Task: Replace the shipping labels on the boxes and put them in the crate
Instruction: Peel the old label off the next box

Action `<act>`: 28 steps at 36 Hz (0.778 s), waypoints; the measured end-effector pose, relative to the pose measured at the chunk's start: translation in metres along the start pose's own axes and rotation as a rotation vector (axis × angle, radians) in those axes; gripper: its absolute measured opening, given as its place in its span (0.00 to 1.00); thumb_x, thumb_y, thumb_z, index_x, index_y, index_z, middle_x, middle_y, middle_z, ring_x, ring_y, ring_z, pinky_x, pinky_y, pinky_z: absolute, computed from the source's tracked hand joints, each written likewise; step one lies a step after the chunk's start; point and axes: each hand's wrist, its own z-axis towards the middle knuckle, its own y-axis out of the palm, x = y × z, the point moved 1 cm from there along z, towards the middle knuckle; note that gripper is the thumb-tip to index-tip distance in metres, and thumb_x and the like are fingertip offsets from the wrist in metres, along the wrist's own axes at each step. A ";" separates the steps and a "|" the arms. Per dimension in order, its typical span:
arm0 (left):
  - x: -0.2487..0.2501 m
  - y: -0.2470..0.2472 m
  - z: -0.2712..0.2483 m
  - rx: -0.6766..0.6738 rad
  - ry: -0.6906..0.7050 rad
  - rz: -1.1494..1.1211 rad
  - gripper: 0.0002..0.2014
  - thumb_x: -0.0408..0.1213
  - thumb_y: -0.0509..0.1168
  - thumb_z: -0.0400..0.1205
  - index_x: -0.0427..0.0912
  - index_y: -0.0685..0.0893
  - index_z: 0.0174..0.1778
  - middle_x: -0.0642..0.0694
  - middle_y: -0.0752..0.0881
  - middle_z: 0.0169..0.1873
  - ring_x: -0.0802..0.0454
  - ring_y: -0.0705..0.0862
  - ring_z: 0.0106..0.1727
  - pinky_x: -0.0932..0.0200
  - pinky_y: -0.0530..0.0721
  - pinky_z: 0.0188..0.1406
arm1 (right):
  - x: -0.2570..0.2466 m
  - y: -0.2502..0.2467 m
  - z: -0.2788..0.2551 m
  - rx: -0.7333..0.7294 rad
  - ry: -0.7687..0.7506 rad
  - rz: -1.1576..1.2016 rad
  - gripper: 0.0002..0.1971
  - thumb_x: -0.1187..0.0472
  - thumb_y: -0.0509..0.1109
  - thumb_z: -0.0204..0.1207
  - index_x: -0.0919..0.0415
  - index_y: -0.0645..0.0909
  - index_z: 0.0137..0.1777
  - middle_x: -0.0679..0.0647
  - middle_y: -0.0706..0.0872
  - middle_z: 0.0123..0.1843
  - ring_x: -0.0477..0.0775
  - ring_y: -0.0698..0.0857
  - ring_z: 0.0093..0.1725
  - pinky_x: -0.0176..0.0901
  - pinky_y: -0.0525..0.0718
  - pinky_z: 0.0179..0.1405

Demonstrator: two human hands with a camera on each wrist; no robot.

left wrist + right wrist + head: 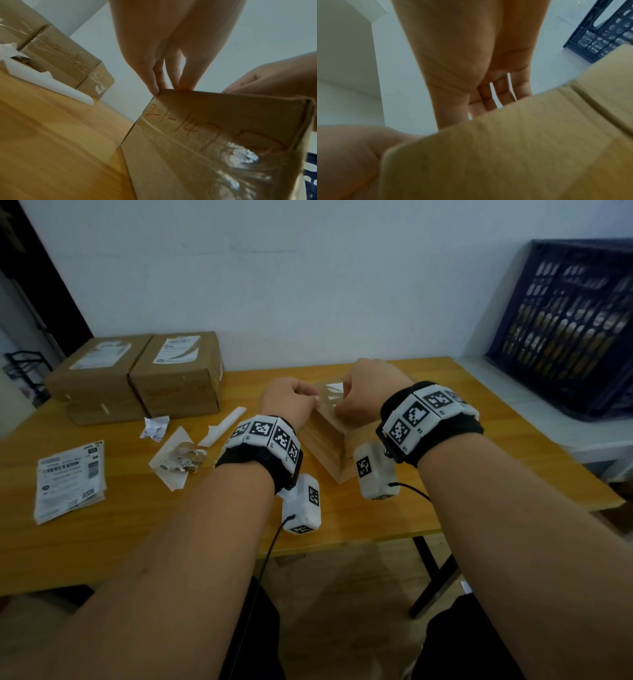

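Observation:
A small cardboard box (329, 440) stands mid-table, marked "21-14" on its side (188, 128). White remains of an old label (334, 390) cling to its top. My left hand (313, 400) pinches the box's top near corner, and its fingertips (155, 90) meet on that edge. My right hand (340, 405) bends down over the top at the label remains, with its fingers (496, 97) reaching past the box edge (505, 135) so the tips are hidden. A stack of new labels (70, 481) lies at the left. The dark crate (565, 326) stands tilted at the far right.
Two larger boxes (137, 374) with labels sit at the back left against the wall. Torn label scraps (178, 460), a crumpled paper (156, 428) and a white backing strip (222, 429) lie between them and my left wrist. The crate rests on a white side surface (534, 405).

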 end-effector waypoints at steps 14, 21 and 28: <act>0.000 -0.001 -0.002 0.002 0.008 0.026 0.03 0.36 0.71 0.78 0.50 0.87 0.41 0.53 0.86 0.42 0.55 0.82 0.48 0.61 0.77 0.49 | 0.011 -0.003 -0.007 0.018 0.032 0.157 0.07 0.58 0.71 0.75 0.58 0.90 0.46 0.53 0.90 0.44 0.53 0.87 0.44 0.43 0.86 0.41; 0.001 -0.001 -0.002 -0.006 0.009 0.019 0.03 0.36 0.71 0.78 0.48 0.87 0.40 0.51 0.86 0.43 0.54 0.82 0.49 0.61 0.76 0.50 | 0.013 -0.005 -0.006 0.002 0.048 0.115 0.18 0.42 0.74 0.73 0.57 0.92 0.47 0.53 0.90 0.47 0.53 0.88 0.47 0.50 0.89 0.51; 0.000 0.000 -0.003 -0.001 0.013 0.005 0.03 0.34 0.70 0.79 0.46 0.88 0.43 0.51 0.84 0.44 0.56 0.80 0.49 0.62 0.74 0.50 | -0.005 -0.007 -0.005 0.044 0.020 -0.112 0.16 0.45 0.74 0.74 0.58 0.79 0.40 0.51 0.77 0.32 0.54 0.81 0.39 0.44 0.77 0.35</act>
